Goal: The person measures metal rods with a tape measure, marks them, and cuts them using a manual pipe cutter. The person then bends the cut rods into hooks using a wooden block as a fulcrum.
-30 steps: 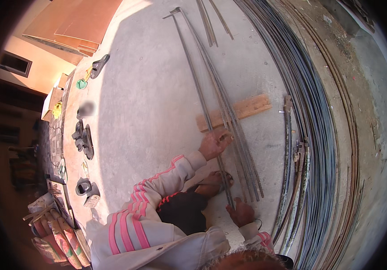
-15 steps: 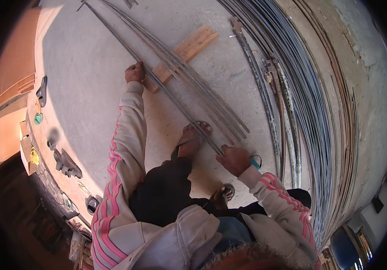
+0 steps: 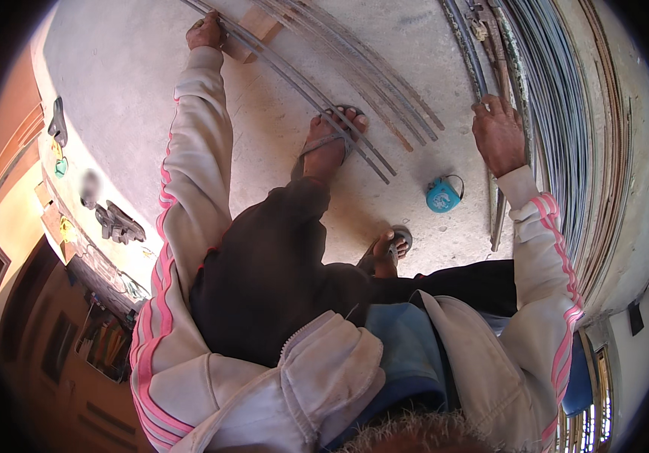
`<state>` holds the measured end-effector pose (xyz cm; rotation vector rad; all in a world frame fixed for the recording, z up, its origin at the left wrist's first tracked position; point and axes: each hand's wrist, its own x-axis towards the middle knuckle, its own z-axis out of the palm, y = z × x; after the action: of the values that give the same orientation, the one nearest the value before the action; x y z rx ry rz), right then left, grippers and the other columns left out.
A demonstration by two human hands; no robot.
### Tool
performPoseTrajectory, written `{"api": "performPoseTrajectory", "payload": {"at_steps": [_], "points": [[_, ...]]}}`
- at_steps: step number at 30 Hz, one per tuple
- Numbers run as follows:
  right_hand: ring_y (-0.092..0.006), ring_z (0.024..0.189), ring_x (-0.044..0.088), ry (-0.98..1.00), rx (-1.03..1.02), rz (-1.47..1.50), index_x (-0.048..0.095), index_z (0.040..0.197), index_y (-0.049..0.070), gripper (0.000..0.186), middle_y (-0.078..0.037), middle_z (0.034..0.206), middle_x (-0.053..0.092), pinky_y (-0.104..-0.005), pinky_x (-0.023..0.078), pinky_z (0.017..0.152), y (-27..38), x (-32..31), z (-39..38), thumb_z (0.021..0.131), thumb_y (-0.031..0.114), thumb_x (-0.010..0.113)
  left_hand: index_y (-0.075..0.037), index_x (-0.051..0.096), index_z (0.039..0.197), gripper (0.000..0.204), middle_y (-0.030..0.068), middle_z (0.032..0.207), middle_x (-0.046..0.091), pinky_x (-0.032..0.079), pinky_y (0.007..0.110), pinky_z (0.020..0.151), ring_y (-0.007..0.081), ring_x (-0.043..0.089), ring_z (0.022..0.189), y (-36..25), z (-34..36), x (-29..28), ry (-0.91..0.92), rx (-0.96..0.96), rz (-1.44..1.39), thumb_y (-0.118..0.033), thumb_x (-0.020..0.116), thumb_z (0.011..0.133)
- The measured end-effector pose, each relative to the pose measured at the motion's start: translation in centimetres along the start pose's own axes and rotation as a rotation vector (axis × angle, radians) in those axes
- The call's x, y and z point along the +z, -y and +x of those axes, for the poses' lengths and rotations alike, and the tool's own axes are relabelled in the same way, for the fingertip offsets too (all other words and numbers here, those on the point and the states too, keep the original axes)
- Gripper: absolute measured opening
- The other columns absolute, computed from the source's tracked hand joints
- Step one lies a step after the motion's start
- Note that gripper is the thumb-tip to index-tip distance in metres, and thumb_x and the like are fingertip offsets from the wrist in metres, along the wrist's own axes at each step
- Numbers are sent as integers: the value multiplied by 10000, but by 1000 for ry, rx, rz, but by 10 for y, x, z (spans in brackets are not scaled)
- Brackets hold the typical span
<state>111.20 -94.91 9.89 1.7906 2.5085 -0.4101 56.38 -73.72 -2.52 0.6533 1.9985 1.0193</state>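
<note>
My left hand (image 3: 205, 32) is closed around thin steel rods (image 3: 366, 155) at the top, beside a wooden board (image 3: 243, 53). The rods slant down across my left sandalled foot (image 3: 317, 147). More loose rods (image 3: 385, 87) lie alongside. My right hand (image 3: 498, 134) rests with bent fingers over a long dark metal pipe (image 3: 464, 45), among other worn pipes at the right. A teal tape measure (image 3: 443, 195) lies on the concrete below it.
A long bundle of rods (image 3: 562, 98) runs along the right side near a wall. Sandals (image 3: 117, 220) and small items lie along the sunlit left edge, by orange-brown boards (image 3: 11, 162) and a doorway. My other foot (image 3: 389, 249) is below the tape measure.
My right hand has let go of the rods and moved right and up to the pipe. The view has shifted; my left hand still holds the rods, and the tape measure is uncovered.
</note>
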Motion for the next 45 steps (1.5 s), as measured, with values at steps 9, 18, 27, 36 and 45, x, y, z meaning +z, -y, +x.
{"api": "performPoseTrajectory", "payload": {"at_steps": [9,18,27,36,45], "points": [[-386,878,665,365,-166,649,618,1215,43,354,-226,989,668,-480,535,752,147,-20,-19,957,279,567,-114,515,851,206,7,645,494,308,270,373,116,436,458,-32,-45,2,-46,-190,-743,-257,542,997],[-223,744,679,714,-47,1295,634,1145,-31,396,-113,791,692,-350,524,718,140,-4,-35,1039,329,508,-137,497,870,225,-39,679,474,282,234,388,68,385,469,-75,-69,-1,32,-106,-885,-275,471,1045],[-169,651,625,708,42,1312,638,1007,-33,344,-86,692,657,-322,501,651,138,-23,-15,1038,288,517,-140,492,846,254,-30,680,468,278,234,412,73,385,504,-98,-55,-3,129,-122,-1030,-286,480,1053],[-175,623,623,567,-41,1254,605,899,-10,325,-78,665,637,-329,495,622,149,-23,8,1043,263,504,-140,495,856,205,-30,683,466,289,246,423,86,384,513,-130,-25,20,260,-81,-1059,-236,494,1037],[-161,632,631,571,46,1286,597,872,-4,343,-76,664,627,-310,499,618,143,-41,16,1041,285,524,-94,494,872,228,20,723,482,307,264,428,110,396,532,-128,-8,57,251,-161,-1017,-243,494,1044]]}}
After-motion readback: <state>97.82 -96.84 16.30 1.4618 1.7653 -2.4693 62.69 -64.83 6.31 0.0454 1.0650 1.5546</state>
